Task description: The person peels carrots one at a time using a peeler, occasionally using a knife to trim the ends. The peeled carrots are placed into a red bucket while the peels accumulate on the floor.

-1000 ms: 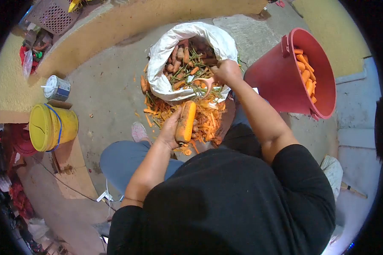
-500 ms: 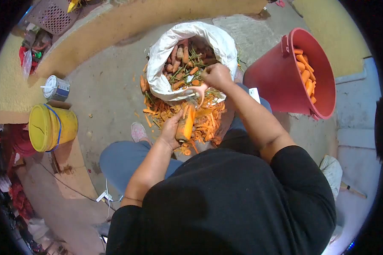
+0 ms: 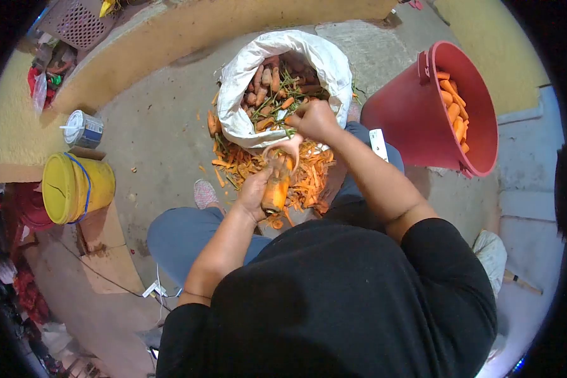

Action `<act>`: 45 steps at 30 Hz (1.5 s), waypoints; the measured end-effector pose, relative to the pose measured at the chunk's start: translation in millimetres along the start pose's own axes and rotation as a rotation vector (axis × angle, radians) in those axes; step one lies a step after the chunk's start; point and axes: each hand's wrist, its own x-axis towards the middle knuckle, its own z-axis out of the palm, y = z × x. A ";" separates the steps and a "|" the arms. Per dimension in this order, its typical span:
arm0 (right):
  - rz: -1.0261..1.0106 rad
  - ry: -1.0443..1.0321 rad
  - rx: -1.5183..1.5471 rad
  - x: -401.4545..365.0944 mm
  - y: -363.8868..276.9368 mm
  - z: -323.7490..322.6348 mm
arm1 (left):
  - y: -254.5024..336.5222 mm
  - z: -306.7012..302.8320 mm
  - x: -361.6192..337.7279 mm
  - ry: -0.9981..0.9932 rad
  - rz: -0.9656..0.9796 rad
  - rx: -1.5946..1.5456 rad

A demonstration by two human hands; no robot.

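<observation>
The left hand [image 3: 253,191] is gripping a carrot [image 3: 274,196], the right hand [image 3: 319,121] is grasping a peeler [image 3: 291,146], seemingly peeling, and the next stroke is needing steady pressure.

Grey concrete floor [image 3: 164,126] — low yellowish wall [image 3: 189,31] curving behind; 1 yellow wall [image 3: 494,38], upper right.

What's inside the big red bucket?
Inside the red bucket I see lots of bright orange carrots. The ones deeper down are hidden by the carrots on top and the bucket's side.
</observation>
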 end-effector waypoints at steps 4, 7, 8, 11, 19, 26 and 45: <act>0.218 0.119 -0.117 16.7 34.5 -21.6 | 7.3 7.3 -6.2 -0.021 -0.009 -0.083; 0.164 0.166 0.039 -7.2 11.8 -32.5 | 8.5 8.8 -6.1 -0.016 0.024 -0.090; 0.110 0.146 0.082 -15.3 1.4 -28.1 | 11.6 15.6 -7.8 -0.027 0.035 -0.105; -0.237 0.063 0.183 -47.3 -32.3 -15.1 | 10.7 15.5 -3.5 0.068 -0.002 -0.149; 0.139 0.018 -0.199 14.8 29.7 -16.1 | 5.5 15.2 -9.6 0.012 -0.026 0.005; -0.056 0.127 0.170 -21.3 0.6 -14.1 | 7.1 4.5 -1.1 -0.031 0.018 -0.125; 0.139 0.039 0.016 -4.4 33.0 -2.0 | 3.7 10.0 -0.4 0.082 0.035 0.230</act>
